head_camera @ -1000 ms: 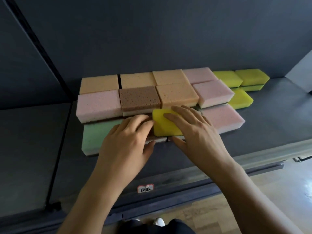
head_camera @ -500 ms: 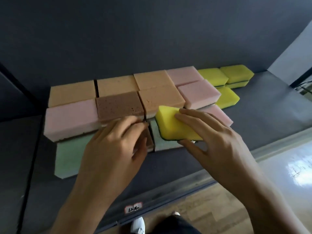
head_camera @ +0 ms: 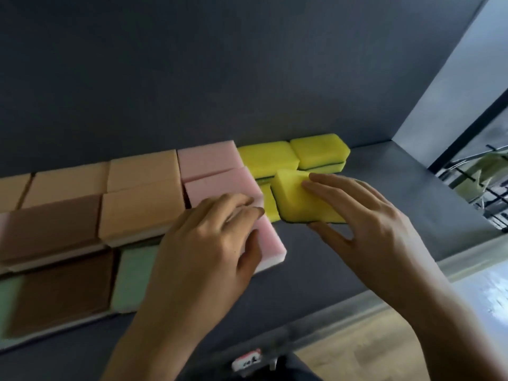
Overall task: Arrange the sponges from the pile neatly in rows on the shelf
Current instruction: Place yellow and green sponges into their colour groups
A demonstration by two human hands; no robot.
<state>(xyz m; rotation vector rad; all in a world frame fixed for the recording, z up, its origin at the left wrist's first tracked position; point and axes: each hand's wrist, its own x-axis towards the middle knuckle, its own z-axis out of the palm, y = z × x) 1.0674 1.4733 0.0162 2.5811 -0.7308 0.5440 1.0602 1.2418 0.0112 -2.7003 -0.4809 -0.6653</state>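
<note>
At two o'clock, a tilted yellow sponge (head_camera: 297,199) is pinched in the right hand (head_camera: 371,229); the left hand (head_camera: 203,248) is pressed on a pink sponge (head_camera: 270,240); rows (head_camera: 143,188) could be nudged askew.

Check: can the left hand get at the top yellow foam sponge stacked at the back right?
Probably not directly: the right hand, gripping a yellow dark-backed sponge, lies between the left hand and the top yellow foam sponge.
</note>
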